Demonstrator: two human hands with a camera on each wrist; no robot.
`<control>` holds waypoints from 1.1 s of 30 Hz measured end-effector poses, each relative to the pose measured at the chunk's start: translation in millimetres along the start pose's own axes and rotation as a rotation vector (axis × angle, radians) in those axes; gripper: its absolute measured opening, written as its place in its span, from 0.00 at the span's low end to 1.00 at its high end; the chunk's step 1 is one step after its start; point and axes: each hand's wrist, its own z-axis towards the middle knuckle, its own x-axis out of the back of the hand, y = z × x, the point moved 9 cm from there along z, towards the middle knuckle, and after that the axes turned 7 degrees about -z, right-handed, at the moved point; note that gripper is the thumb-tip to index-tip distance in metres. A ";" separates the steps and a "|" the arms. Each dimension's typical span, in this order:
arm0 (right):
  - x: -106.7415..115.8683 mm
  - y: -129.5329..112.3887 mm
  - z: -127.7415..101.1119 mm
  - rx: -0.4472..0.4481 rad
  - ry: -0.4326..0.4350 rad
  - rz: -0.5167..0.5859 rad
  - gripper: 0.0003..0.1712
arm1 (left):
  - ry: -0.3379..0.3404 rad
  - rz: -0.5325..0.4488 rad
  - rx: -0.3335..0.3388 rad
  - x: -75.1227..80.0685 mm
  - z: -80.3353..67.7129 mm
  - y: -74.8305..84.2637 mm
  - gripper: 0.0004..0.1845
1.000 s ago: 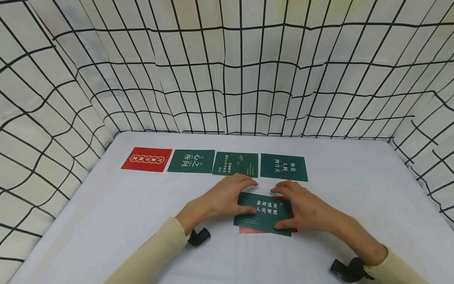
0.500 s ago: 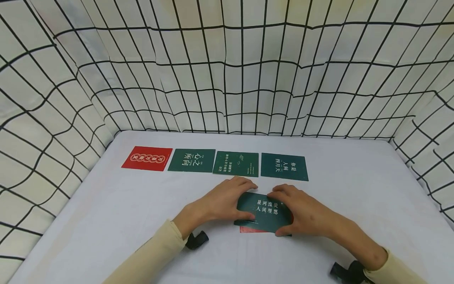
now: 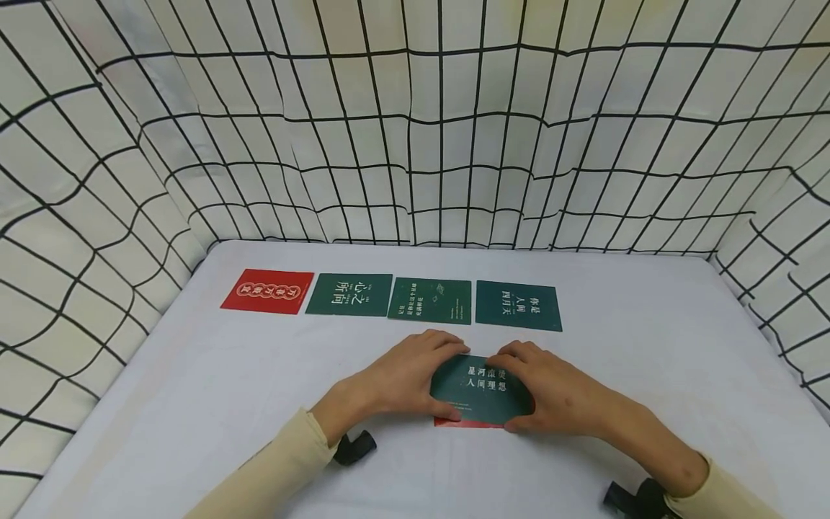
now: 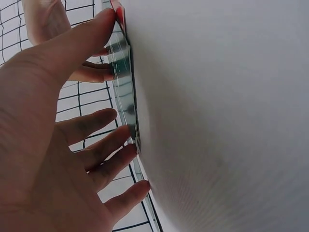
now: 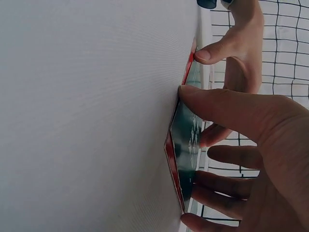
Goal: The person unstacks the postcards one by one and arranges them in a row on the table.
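A dark green card (image 3: 480,400) with white characters lies over a red card (image 3: 472,424), whose edge shows along the near side. My left hand (image 3: 410,376) grips the left end of the pair, thumb at the near edge and fingers toward the far side. At the right end, my right hand (image 3: 563,393) holds the same cards between thumb and fingers. The right wrist view shows red edges beneath the green card (image 5: 186,145); how many cards lie there I cannot tell. In the left wrist view, the left thumb presses a corner beside a red edge (image 4: 119,12).
Behind the hands lies a row: a red card (image 3: 267,291), a green card (image 3: 349,294), another green card (image 3: 431,300) and a dark teal card (image 3: 519,305). They rest on a white-covered table (image 3: 194,404). White walls with a black grid (image 3: 441,144) rise around it.
The right fingers have moved in over the green card's far right part. Both hands have come slightly nearer the body, and the green card sits straighter over the red one.
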 end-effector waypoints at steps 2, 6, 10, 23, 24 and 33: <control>-0.8 -0.2 0.7 -0.005 -0.003 -0.003 0.50 | 0.000 0.006 -0.001 0.0 0.5 1.1 0.48; -1.1 -0.7 0.8 -0.009 -0.002 -0.013 0.51 | 0.000 0.013 -0.005 1.2 1.4 4.6 0.47; -2.6 -0.9 -0.5 -0.019 -0.015 -0.006 0.51 | 0.004 0.019 -0.013 1.2 1.3 6.9 0.45; 3.6 -3.6 -0.5 0.009 -0.017 -0.014 0.50 | 0.009 -0.007 -0.007 4.6 2.5 11.0 0.45; 3.7 -4.2 -0.5 0.010 -0.017 -0.016 0.50 | 0.008 -0.009 -0.006 4.8 2.2 11.3 0.45; 1.2 -7.6 -1.8 0.009 -0.026 -0.038 0.49 | 0.000 0.003 0.000 3.4 0.6 12.8 0.44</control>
